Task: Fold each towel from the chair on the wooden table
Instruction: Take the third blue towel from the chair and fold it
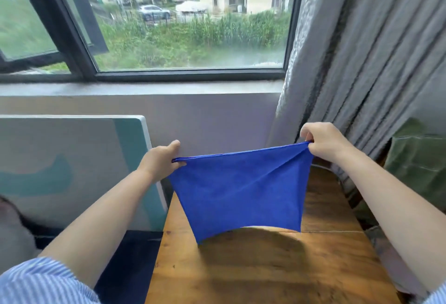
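Nearest, two striped blue-and-white sleeves [36,279] frame a knotty, glossy wooden desk [265,274]. Above it hangs one blue towel [241,190], soft, doubled, roughly trapezoid, its lower edge clear of the wood. The left hand [160,161] pinches its top left corner and the right hand [324,143] its top right, fingers [304,132] clamped on cloth. Beyond are a teal-and-white panel [72,171], a pleated grey curtain [362,62] and a dark-framed window [188,75].
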{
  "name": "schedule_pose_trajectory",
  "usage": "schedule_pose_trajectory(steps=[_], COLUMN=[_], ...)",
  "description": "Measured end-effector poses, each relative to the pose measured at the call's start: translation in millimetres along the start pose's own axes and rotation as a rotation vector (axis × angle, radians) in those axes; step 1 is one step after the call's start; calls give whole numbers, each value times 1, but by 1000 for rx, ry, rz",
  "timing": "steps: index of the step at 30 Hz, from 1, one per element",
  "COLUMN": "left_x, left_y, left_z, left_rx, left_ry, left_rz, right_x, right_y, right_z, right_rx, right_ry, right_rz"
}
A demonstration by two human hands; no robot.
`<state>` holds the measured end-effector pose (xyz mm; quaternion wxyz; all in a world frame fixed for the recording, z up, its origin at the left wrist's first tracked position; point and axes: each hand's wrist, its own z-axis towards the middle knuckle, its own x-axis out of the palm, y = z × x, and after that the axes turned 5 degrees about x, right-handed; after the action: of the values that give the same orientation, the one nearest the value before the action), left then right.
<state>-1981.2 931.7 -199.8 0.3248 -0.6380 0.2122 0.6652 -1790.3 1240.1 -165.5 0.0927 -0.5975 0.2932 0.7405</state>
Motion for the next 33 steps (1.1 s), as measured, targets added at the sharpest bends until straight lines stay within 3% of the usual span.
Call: schedule_pose_trajectory(steps=[4, 8, 12, 15, 17, 20, 21, 22, 24, 25, 29, 33], left_x=[-29, -53, -65, -69, -71, -75, -73, -69, -54, -46, -32, -28], left_y=[-11, -28, -28, -26, -22, -13, -12, -11, -11, -10, -4, 3], left_z=[-4, -2, 4, 6, 9, 12, 11, 8, 1, 0, 6, 17], left_rx=[143, 337, 346, 279, 219, 162, 166, 179, 195, 201, 176, 73], left_ry=[28, 1, 47, 83, -45, -377, -379, -310, -86, -3, 107, 74], left_rz=[5, -34, -93, 59, 147, -31, -65, -43, 69, 106, 199, 241], right_x=[-24, -48, -59, -59, -63, -66, -63, -57, -41, -36, -26, -10], right_y=[2, 2, 6, 13, 18, 12, 8, 7, 6, 5, 8, 18], right_z=[-1, -3, -6, -9, -9, -10, -14, -16, -24, -26, -22, -9], right_rx=[40, 165, 266, 293, 268, 169, 149, 132, 160, 176, 224, 245], right_ry=[-99, -222, -235, -199, -260, -507, -471, -335, -33, 38, 54, -27], right_rz=[-202, -224, -210, -214, -132, 47, 37, -34, -161, -182, -175, -141])
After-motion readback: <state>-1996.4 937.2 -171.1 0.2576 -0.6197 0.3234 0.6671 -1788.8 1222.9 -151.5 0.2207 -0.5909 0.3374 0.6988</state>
